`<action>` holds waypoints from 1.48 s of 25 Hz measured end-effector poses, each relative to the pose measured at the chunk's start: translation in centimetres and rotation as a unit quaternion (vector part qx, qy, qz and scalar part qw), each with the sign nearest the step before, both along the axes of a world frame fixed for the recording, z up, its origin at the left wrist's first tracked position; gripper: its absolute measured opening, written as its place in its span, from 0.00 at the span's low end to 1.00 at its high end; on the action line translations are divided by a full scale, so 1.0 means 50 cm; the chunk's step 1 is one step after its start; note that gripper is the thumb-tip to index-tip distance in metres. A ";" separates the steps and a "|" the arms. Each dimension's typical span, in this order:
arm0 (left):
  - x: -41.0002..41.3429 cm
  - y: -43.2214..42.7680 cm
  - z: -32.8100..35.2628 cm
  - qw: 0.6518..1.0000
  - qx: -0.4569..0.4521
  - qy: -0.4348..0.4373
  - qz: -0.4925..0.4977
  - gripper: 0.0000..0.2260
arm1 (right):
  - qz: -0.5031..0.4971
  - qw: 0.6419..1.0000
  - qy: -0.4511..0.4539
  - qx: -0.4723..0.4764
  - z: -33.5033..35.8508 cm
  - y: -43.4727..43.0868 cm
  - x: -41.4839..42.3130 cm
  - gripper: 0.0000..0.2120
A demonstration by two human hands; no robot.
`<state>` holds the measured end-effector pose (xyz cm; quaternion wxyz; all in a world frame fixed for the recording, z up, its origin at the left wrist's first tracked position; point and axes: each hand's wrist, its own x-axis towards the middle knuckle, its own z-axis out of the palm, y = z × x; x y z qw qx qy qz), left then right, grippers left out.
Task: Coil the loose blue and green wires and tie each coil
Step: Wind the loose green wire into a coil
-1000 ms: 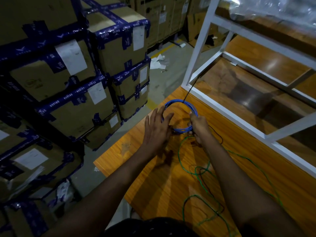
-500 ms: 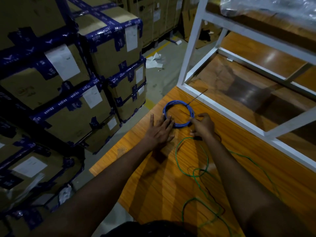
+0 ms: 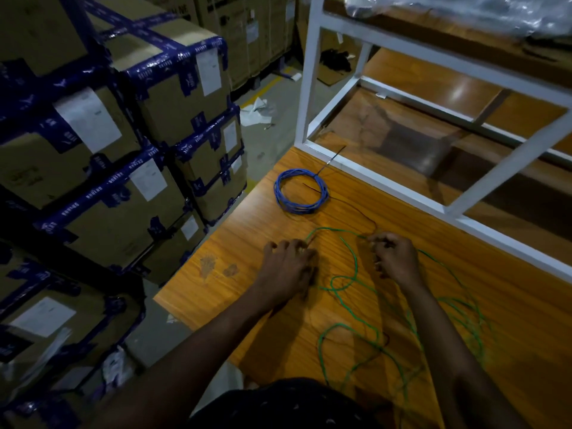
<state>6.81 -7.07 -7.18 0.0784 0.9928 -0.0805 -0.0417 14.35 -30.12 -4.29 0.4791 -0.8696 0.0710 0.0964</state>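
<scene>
Head view, blue wire (image 3: 301,191) coiled flat, loose green wire (image 3: 349,267) pinched in left hand (image 3: 286,267) grip, right hand (image 3: 394,258) grip

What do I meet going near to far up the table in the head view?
Loose green wire → left hand and right hand level → blue coil → white frame.
</scene>
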 end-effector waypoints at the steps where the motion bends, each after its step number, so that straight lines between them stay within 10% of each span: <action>1: -0.017 -0.019 -0.003 1.000 0.014 -0.008 -0.015 0.22 | 0.024 1.000 -0.010 -0.013 -0.004 -0.012 -0.015 0.12; 7: -0.075 -0.044 -0.021 0.997 0.026 -0.018 -0.068 0.11 | 0.252 0.956 0.032 -0.145 -0.047 -0.070 -0.092 0.04; 14: -0.099 0.008 0.007 0.994 0.092 0.008 0.057 0.16 | 0.139 0.857 0.138 -0.477 -0.010 -0.113 -0.092 0.23; 22: -0.110 -0.036 -0.017 0.948 0.037 0.048 0.313 0.13 | 0.141 0.962 -0.079 -0.219 -0.004 -0.029 -0.061 0.12; 29: -0.063 -0.058 0.119 0.857 -0.421 -0.061 0.292 0.03 | 0.273 0.935 -0.131 -0.183 0.001 0.079 -0.023 0.16; 37: -0.102 0.007 0.239 0.784 -0.549 0.027 0.287 0.12 | 0.047 0.993 -0.111 0.014 0.049 0.087 0.051 0.28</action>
